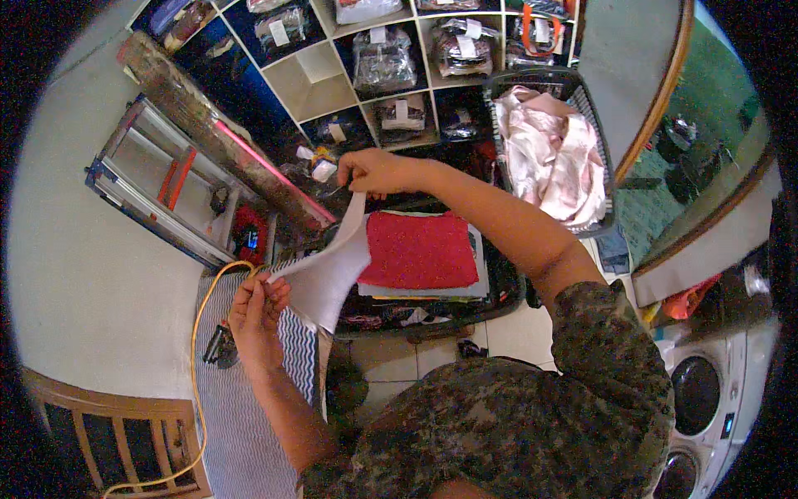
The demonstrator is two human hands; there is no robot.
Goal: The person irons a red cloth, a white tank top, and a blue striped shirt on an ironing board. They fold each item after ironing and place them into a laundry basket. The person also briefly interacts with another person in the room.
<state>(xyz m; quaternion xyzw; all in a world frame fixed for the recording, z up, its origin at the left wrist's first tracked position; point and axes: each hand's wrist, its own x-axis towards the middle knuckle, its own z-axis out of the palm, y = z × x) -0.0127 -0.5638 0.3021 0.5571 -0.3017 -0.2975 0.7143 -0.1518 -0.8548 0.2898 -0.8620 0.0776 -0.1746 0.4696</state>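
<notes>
A piece of white cloth (330, 274) is stretched between my two hands, its lower part hanging down. My left hand (259, 312) grips its near left corner above the striped ironing board cover (237, 399). Farther forward, my right hand (368, 171) pinches the other corner between thumb and fingers. To the right of the cloth lies a folded red cloth (421, 249), on top of a stack of flat folded pieces. That stack rests on a dark basket (430, 327) with more fabric inside it.
A black laundry basket (608, 181) of pink and white fabric stands front right. White cubby shelves (305, 93) hold several plastic-wrapped bundles. A folded ladder (162, 193) leans left. A yellow cord (194, 349) runs along the board, near a dark object (219, 346). Front-loading machines (695, 396) stand right.
</notes>
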